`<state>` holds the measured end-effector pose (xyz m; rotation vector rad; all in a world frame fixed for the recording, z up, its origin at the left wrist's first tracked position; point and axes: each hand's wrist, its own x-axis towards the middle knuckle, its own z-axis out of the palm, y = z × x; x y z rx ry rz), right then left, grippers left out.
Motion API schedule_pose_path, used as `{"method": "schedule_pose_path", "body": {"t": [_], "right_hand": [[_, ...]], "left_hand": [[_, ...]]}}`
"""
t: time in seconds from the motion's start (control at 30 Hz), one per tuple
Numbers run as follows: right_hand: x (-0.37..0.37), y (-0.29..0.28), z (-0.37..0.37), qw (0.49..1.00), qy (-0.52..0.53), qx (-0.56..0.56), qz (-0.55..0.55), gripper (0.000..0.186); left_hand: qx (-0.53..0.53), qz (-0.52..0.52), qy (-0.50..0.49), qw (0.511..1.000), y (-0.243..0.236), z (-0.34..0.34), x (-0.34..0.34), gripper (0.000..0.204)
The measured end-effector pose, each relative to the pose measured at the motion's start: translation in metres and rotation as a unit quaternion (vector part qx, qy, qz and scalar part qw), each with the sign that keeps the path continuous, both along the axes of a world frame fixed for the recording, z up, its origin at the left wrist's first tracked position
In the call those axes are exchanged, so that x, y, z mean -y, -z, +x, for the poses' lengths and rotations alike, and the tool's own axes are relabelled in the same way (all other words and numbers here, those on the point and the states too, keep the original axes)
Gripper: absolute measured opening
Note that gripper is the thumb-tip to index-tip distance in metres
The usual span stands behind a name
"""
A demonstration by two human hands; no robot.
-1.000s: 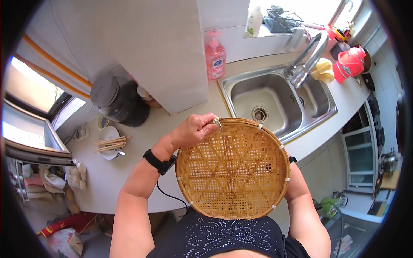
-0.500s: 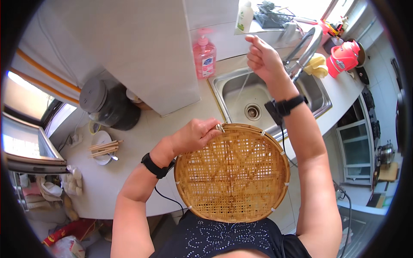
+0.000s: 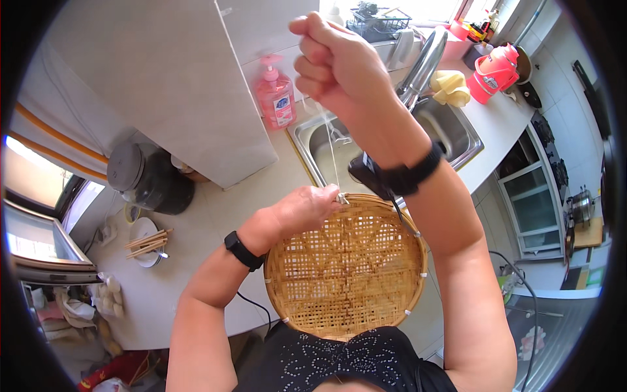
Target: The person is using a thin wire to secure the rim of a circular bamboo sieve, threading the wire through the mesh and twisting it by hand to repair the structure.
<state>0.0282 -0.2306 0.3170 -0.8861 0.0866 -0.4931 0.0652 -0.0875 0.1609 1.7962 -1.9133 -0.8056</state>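
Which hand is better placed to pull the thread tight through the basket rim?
Right. The right hand is raised, pinching the thread; the left hand grips the basket rim.

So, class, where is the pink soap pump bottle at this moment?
In the head view the pink soap pump bottle stands upper centre-left on the counter, just left of the sink, beside the raised right hand.

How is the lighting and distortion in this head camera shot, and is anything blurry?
Head view: bright daylight, the window at left washed out; fisheye bends the counter edges, dark corners; raised right hand looms large and slightly soft; woven tray and left hand sharp.
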Motion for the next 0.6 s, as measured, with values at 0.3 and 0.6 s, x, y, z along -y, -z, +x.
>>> {"method": "schedule_pose_path", "body": {"t": [0.3,0.6], "right_hand": [[-0.090,0.061,-0.186,0.984,-0.012,-0.115,0.138,0.022],[-0.090,0.103,-0.272,0.959,0.197,-0.191,-0.065,0.035]], "left_hand": [[-0.118,-0.008,-0.105,0.987,0.064,0.004,-0.037,0.029],[-0.129,-0.048,-0.178,0.974,0.040,0.010,-0.054,0.038]]}}
